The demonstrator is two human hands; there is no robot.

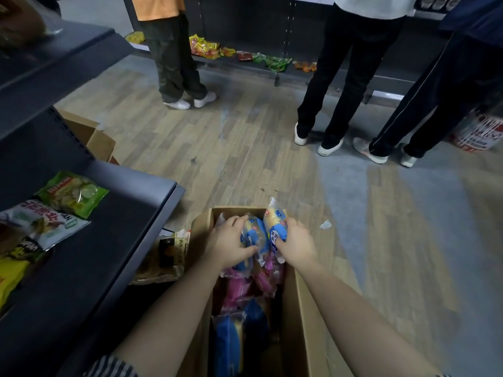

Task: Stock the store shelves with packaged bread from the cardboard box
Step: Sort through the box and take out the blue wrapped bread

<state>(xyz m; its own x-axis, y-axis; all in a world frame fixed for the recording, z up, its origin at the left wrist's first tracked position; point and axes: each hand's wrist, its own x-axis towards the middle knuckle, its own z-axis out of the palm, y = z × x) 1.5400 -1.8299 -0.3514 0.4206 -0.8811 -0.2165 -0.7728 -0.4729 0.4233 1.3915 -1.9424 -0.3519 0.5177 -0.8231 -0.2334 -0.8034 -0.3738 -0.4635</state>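
An open cardboard box point(304, 308) stands on the floor below me, filled with blue and pink bread packets. My left hand point(227, 242) grips a blue-labelled bread packet point(254, 236) at the far end of the box. My right hand point(295, 242) is closed around a second blue bread packet point(275, 223), which sticks up above the box rim. Pink packets point(236, 289) and blue packets point(231, 341) lie deeper in the box. The dark shelf point(114, 227) is at my left.
The shelf holds a green snack bag point(73, 194), a white bag point(46, 223) and a yellow one point(11, 276). A bread packet point(166, 257) lies under the shelf. Another box point(92, 137) sits behind. Three people stand at the far shelves with snacks point(206, 49).
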